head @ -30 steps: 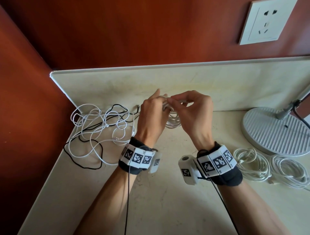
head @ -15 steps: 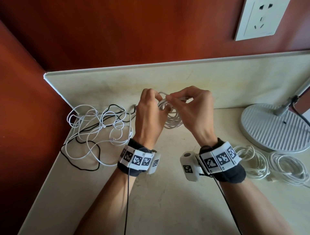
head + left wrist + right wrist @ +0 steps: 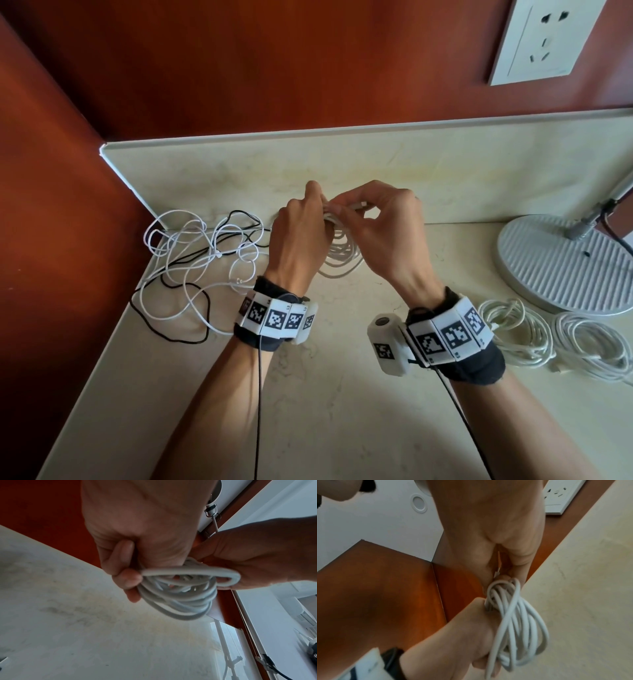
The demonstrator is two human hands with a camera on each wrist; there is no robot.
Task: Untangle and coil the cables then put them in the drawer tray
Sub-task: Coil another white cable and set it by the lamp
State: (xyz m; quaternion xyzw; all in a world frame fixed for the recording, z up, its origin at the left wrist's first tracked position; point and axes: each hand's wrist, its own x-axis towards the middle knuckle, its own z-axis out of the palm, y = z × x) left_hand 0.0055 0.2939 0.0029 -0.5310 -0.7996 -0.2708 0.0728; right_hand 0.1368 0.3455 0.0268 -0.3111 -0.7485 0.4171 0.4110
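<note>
Here we see the left hand [image 3: 297, 240] clenched round a coiled white cable [image 3: 342, 255], raised near the desk's [image 3: 325, 411] back edge, while the right hand [image 3: 387, 236] pinches its top strand.

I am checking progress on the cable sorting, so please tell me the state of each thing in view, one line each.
Left hand: grips the coil.
Right hand: pinches the cable end at the top of the coil.
White coil: wound, held above the counter.
Tangled cables: white and black, loose on the counter.
Two coiled cables: lying by the lamp base.
Wall socket: nothing plugged in.
</note>
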